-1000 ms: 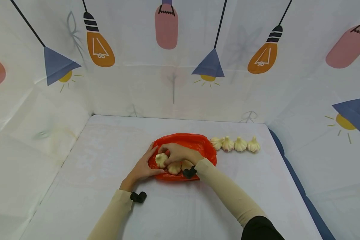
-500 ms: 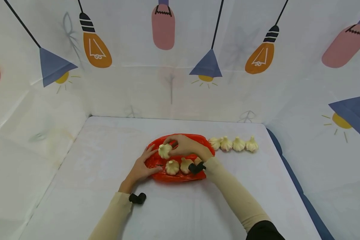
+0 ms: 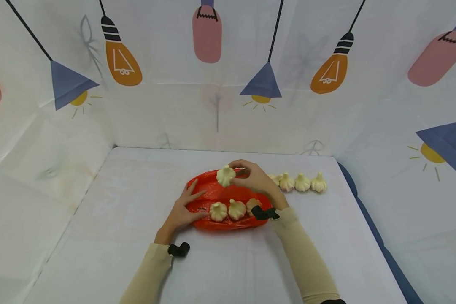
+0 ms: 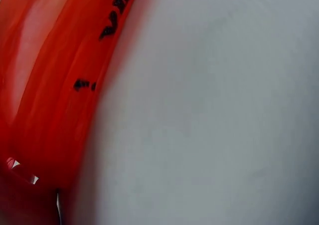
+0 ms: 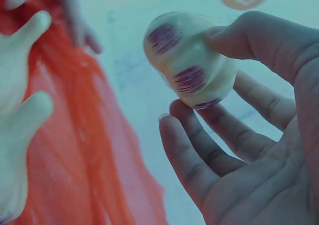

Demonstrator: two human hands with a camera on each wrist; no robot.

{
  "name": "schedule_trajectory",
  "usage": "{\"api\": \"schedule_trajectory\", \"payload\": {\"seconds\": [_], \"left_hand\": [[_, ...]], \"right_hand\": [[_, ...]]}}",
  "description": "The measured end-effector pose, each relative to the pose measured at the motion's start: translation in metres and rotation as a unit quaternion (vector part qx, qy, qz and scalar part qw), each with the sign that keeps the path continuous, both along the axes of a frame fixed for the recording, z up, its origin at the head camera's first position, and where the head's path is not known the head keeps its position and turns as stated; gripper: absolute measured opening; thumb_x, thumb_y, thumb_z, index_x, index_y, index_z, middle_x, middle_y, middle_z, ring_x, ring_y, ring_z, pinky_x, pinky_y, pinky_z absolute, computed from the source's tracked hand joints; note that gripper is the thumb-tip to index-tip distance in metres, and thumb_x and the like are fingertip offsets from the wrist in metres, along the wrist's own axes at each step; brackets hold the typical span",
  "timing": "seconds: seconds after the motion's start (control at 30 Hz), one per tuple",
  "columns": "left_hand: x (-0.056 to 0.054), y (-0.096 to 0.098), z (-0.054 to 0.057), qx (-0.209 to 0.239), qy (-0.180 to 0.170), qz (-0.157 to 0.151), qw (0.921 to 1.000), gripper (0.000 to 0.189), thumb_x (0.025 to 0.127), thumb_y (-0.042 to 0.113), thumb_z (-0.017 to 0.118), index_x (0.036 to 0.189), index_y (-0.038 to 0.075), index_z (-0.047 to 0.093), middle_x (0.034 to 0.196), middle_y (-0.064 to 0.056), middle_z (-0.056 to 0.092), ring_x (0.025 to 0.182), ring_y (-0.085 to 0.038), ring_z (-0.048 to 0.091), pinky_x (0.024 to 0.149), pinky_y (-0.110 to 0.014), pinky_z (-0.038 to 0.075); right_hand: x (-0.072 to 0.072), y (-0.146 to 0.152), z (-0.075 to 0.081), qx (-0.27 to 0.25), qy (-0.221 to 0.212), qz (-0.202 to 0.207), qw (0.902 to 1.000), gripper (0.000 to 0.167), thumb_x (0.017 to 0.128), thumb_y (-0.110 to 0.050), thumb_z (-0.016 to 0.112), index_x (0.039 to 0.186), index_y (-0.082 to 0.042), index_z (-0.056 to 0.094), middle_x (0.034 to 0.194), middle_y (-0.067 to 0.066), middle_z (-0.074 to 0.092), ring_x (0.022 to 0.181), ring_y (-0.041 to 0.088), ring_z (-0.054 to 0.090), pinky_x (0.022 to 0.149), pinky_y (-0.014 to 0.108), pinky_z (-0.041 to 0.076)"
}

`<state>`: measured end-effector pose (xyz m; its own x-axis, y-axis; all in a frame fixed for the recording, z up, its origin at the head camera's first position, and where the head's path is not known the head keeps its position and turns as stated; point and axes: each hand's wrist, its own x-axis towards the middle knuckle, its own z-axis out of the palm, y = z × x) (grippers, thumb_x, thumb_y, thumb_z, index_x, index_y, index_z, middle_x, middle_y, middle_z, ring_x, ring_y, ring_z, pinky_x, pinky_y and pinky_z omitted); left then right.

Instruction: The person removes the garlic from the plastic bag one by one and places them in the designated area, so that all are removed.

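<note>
My right hand pinches a pale garlic bulb between thumb and fingers, raised over the far edge of a red plastic bag. Purple patches mark the underside of this bulb in the right wrist view. Three more garlic bulbs lie in a row along the near side of the spread bag; the rightmost is partly covered by the black wrist camera. At the bag's left end my left hand rests with fingers spread, fingertips on the red plastic and thumb at the near edge.
To the right of the bag stands a line of several garlic bulbs on the white table, its left end partly behind my right hand. A lamp-patterned cloth hangs behind and at both sides. Black marks show on the bag's outside in the left wrist view.
My right hand has lifted the garlic bulb from the bag's left part and carried it up and to the right. The left hand stays at the bag's left end.
</note>
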<state>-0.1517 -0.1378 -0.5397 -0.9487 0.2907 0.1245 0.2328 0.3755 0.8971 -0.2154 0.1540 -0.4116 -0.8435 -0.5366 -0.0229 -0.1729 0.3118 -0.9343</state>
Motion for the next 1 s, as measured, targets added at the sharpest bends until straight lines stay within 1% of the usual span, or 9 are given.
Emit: {"api": "schedule_trajectory", "payload": {"seconds": [0.13,0.27,0.43,0.57,0.67,0.8,1.0], "left_hand": [[0.000,-0.001,-0.004,0.004,-0.012,-0.002,0.9999,0.072,0.080,0.035,0.089,0.146,0.024,0.061,0.172,0.009,0.022,0.161,-0.033,-0.005,0.121,-0.074,0.013],[0.000,-0.004,-0.004,-0.007,-0.018,-0.007,0.9998,0.071,0.080,0.036,0.090,0.144,0.023,0.063,0.172,0.009,0.020,0.162,-0.032,0.000,0.122,-0.070,0.017],[-0.001,-0.006,-0.003,-0.020,-0.011,-0.008,0.9997,0.068,0.079,0.037,0.090,0.141,0.020,0.066,0.173,0.004,0.019,0.161,-0.034,0.006,0.123,-0.069,0.018],[-0.002,-0.005,-0.002,-0.026,-0.007,-0.012,0.9996,0.070,0.079,0.037,0.090,0.142,0.019,0.065,0.173,0.004,0.018,0.161,-0.032,0.007,0.124,-0.067,0.017],[-0.003,-0.005,-0.002,-0.031,-0.009,-0.011,0.9994,0.072,0.078,0.038,0.090,0.143,0.020,0.064,0.173,0.005,0.018,0.161,-0.031,0.008,0.124,-0.066,0.018],[-0.004,-0.004,-0.001,-0.042,-0.009,-0.009,0.9990,0.074,0.079,0.040,0.089,0.144,0.020,0.063,0.173,0.002,0.020,0.161,-0.034,0.010,0.124,-0.067,0.019],[-0.004,-0.005,-0.001,-0.048,-0.019,-0.008,0.9986,0.076,0.078,0.040,0.089,0.145,0.018,0.061,0.173,0.000,0.022,0.161,-0.034,0.011,0.124,-0.067,0.019]], "right_hand": [[0.006,0.008,0.004,-0.029,0.005,-0.028,0.9992,0.047,0.095,-0.015,0.075,0.139,-0.013,0.059,0.145,0.009,0.057,0.125,0.032,0.063,0.093,0.042,0.060],[0.014,0.016,0.005,-0.039,0.016,-0.052,0.9977,0.049,0.094,-0.015,0.076,0.139,-0.012,0.059,0.144,0.011,0.058,0.122,0.033,0.064,0.091,0.040,0.061],[0.019,0.022,0.003,-0.024,0.029,-0.077,0.9963,0.050,0.094,-0.018,0.076,0.140,-0.015,0.058,0.145,0.010,0.056,0.122,0.032,0.064,0.091,0.040,0.061],[0.025,0.028,0.003,-0.015,0.032,-0.106,0.9938,0.047,0.093,-0.019,0.077,0.137,-0.017,0.061,0.142,0.011,0.060,0.122,0.033,0.065,0.091,0.043,0.061],[0.031,0.034,0.002,-0.018,0.028,-0.120,0.9922,0.046,0.093,-0.019,0.078,0.136,-0.015,0.062,0.141,0.013,0.060,0.125,0.035,0.064,0.092,0.043,0.061],[0.038,0.043,0.001,-0.026,0.031,-0.136,0.9899,0.046,0.093,-0.018,0.078,0.136,-0.014,0.062,0.139,0.015,0.061,0.124,0.037,0.064,0.091,0.039,0.061],[0.047,0.058,0.000,-0.039,0.050,-0.169,0.9837,0.047,0.094,-0.016,0.076,0.138,-0.009,0.060,0.140,0.016,0.060,0.123,0.036,0.063,0.093,0.024,0.058]]}}
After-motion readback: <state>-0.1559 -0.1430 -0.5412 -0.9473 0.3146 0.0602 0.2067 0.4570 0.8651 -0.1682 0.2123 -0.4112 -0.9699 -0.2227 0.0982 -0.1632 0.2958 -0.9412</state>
